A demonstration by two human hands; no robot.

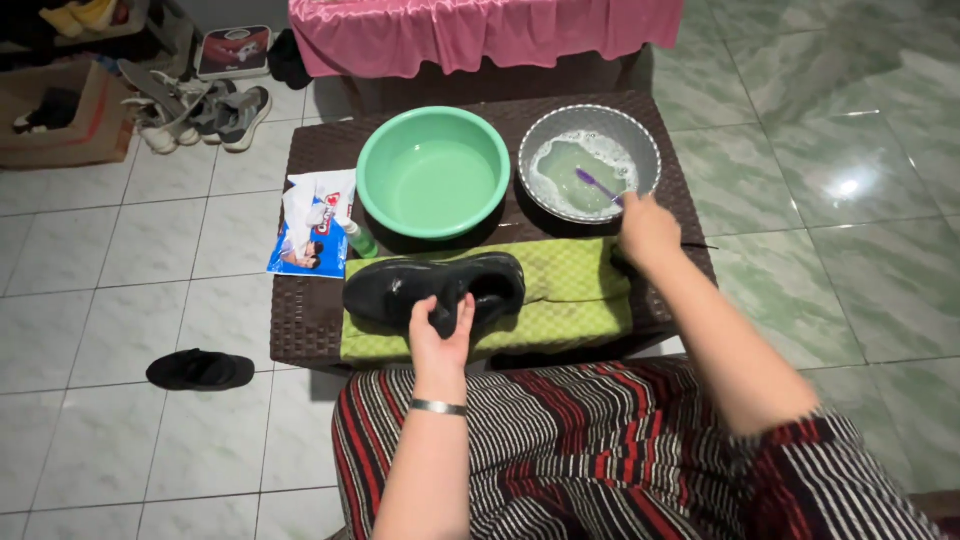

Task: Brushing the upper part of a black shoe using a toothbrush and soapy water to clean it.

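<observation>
A black shoe [400, 285] lies on its side on a yellow-green towel [575, 290] at the front of a dark woven table [310, 160]. My left hand [440, 325], with a silver bracelet at the wrist, grips the shoe's near edge. My right hand [648, 230] reaches over the rim of a grey bowl [640, 140] of soapy greenish water and holds a purple toothbrush [598, 184] whose head dips into the foam.
An empty green basin [432, 170] stands left of the grey bowl. A blue-and-white packet [312, 225] and a small green bottle [362, 240] lie at the table's left. A second black shoe [200, 370] rests on the tiled floor; several shoes and a pink-covered table lie beyond.
</observation>
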